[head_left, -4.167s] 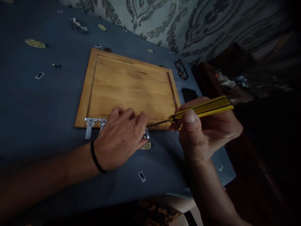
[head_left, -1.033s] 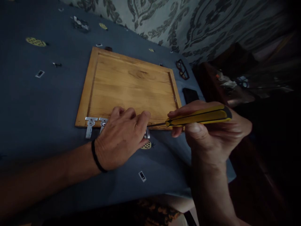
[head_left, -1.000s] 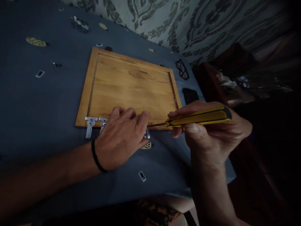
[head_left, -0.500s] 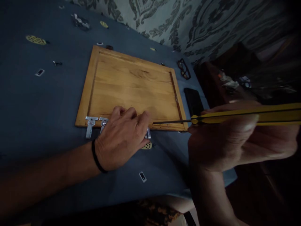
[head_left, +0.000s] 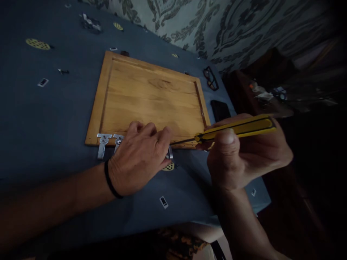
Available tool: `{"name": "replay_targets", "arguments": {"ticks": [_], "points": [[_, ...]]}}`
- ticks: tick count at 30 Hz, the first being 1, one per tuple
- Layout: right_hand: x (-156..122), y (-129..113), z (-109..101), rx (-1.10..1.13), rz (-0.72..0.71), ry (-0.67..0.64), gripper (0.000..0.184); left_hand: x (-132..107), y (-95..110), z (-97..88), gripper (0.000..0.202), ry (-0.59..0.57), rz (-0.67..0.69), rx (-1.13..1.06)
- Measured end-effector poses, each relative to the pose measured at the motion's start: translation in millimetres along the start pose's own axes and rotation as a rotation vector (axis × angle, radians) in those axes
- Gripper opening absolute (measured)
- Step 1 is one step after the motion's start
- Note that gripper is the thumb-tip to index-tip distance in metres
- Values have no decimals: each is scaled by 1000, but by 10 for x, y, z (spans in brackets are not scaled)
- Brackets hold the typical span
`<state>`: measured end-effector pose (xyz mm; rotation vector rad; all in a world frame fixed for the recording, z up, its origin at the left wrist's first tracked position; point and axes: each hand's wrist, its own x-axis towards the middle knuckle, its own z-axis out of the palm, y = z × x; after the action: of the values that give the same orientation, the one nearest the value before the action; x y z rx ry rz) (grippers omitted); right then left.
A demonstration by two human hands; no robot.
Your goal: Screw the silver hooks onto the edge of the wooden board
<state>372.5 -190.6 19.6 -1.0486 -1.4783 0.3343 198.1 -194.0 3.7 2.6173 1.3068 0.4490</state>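
Note:
A framed wooden panel (head_left: 151, 94) lies flat on the table, with T-shaped metal hinges (head_left: 102, 144) along its near edge. My left hand (head_left: 141, 159) is over that edge, fingers curled and thumb bent round a metal hinge (head_left: 170, 153), whose end shows beside the thumb; the fingertips are hidden. My right hand (head_left: 244, 151) is closed around the yellow handle of a screwdriver (head_left: 235, 129). Its thin dark shaft points left, and the tip is at the hinge by my left hand. Whether the tip sits in a screw cannot be seen.
The table has a blue patterned cloth (head_left: 54, 115). Beyond the panel's right side lie eyeglasses (head_left: 210, 78) and a dark flat object (head_left: 221, 110). A small metal part (head_left: 90, 23) and a screw-like piece (head_left: 63, 71) lie at the upper left. A patterned curtain (head_left: 187, 25) hangs behind.
My right hand has moved left with the screwdriver, bringing its tip from above the bare edge to the hinge by my left hand. My left hand has stayed in place.

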Motion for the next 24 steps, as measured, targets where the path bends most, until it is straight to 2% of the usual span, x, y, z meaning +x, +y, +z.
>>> {"name": "replay_targets", "arguments": {"ticks": [4, 7, 10, 15, 21, 24], "points": [[10, 31, 3, 22, -48, -3, 18, -3, -6, 3, 42, 1, 5, 1], [32, 49, -8, 118, -74, -95, 12, -9, -7, 6, 42, 8, 12, 4], [44, 50, -35, 195, -3, -162, 7, -13, -4, 8, 42, 6, 7, 9], [61, 57, -102, 237, 65, -251, 19, -12, -3, 6, 44, 0, 4, -4], [129, 63, -192, 227, 16, -358, 10, 6, -3, 7, 40, 10, 8, 5], [116, 53, -175, 149, -63, -312, 9, 3, -6, 17, 39, 26, 14, 10]]}}
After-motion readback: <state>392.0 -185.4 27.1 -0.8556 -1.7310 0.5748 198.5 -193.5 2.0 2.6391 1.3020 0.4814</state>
